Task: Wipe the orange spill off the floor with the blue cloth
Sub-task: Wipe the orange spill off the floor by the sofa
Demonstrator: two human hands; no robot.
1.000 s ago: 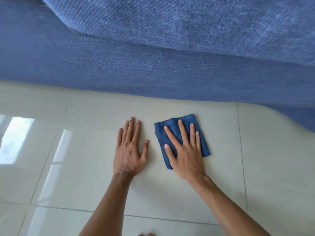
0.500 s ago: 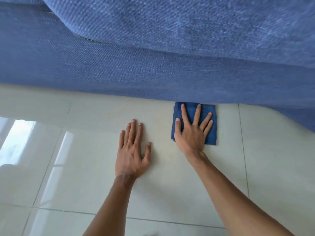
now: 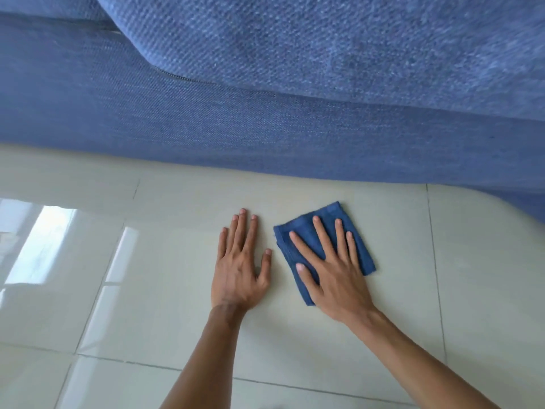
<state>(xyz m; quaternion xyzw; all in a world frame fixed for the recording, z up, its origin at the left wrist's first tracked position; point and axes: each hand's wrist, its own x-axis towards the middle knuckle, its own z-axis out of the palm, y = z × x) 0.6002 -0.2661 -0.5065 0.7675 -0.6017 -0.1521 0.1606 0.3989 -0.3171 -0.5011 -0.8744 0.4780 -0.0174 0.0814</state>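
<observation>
A folded blue cloth lies flat on the pale tiled floor, a short way in front of the sofa base. My right hand presses down on it with fingers spread, covering most of it. My left hand rests palm down on the bare tile just left of the cloth, fingers apart, holding nothing. No orange spill shows on the tiles around the cloth; whatever is under the cloth is hidden.
A blue fabric sofa fills the upper half, its base running along the floor just beyond the cloth, with a cushion overhanging. Glossy tiles at the left reflect a bright window.
My right hand has slid the cloth back toward me and to the left, away from the sofa base where it was half a second ago. The left hand stays planted.
</observation>
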